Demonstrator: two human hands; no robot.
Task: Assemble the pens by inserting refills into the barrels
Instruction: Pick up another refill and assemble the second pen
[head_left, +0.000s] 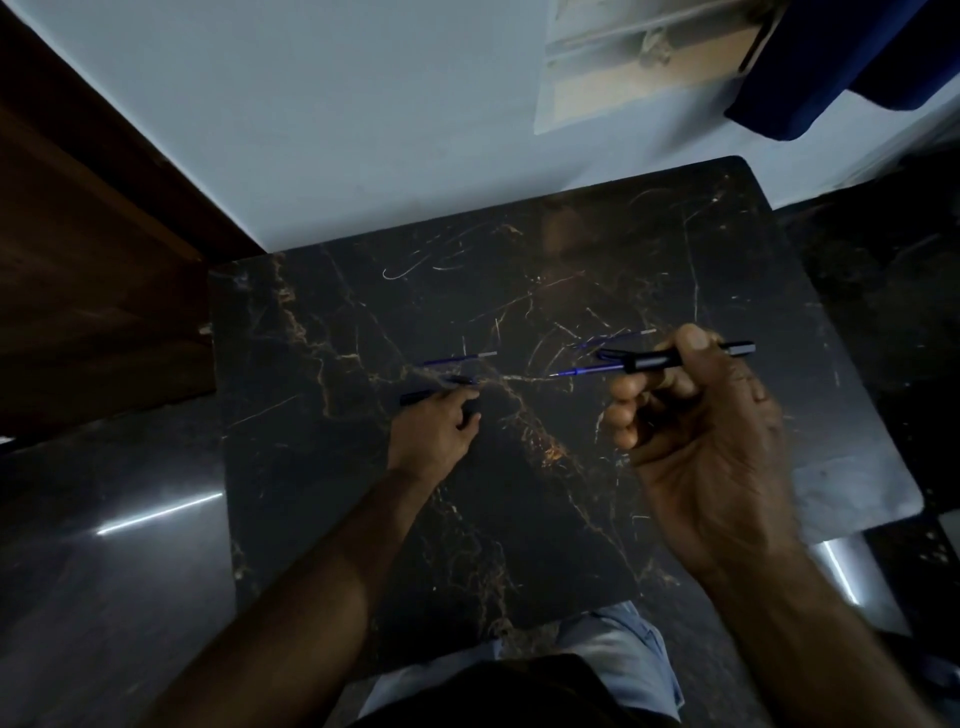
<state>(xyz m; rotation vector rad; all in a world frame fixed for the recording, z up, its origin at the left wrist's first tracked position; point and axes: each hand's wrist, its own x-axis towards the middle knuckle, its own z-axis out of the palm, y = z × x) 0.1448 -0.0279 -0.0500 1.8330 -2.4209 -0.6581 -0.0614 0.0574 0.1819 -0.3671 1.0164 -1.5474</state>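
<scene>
My right hand is raised over the dark marble table and grips a black pen barrel between thumb and fingers. A blue refill sticks out of the barrel's left end. My left hand rests low on the table, its fingers closed on the tip section of another dark pen part that lies flat. A loose blue refill lies just beyond the left hand. A second loose blue refill lies behind the held barrel.
A brown wooden panel stands at the left of the table. A pale wall runs behind it, and a blue cloth hangs at the top right. My knees in light jeans are under the near edge.
</scene>
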